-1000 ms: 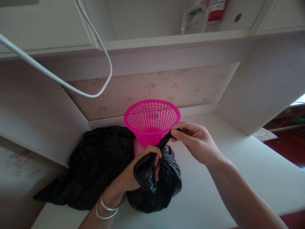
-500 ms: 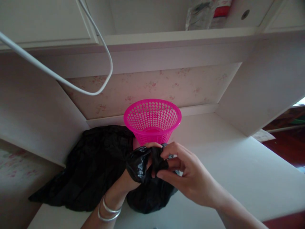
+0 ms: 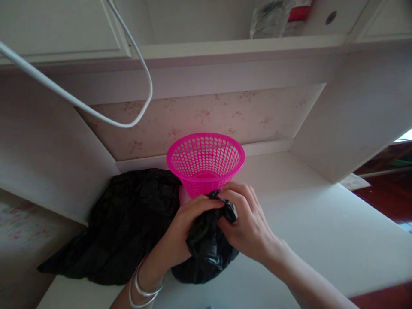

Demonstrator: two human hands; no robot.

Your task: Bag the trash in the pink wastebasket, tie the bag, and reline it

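A bunched black plastic bag point(image 3: 209, 244) hangs between my hands, in front of the pink basket. My left hand point(image 3: 183, 227), with silver bangles at the wrist, is closed around the bag's left side and top. From the right, my right hand point(image 3: 246, 219) pinches the gathered upper part of the same bag, its fingertips close to the left ones. Just behind the hands stands the pink perforated plastic basket point(image 3: 206, 180), upright with its mouth open. A second black plastic mass point(image 3: 135, 219) lies spread on the white surface to the left.
The white desk surface point(image 3: 305, 219) extends to the right. A white cable point(image 3: 96, 112) loops down at the upper left. Overhead is a shelf point(image 3: 206, 51) holding a clear plastic packet point(image 3: 270, 21). Side panels and floral wallpaper enclose the back.
The bag part that was wrapped over my left hand has come off it and now hangs below. My left hand has turned and grips from the side; the right has shifted slightly.
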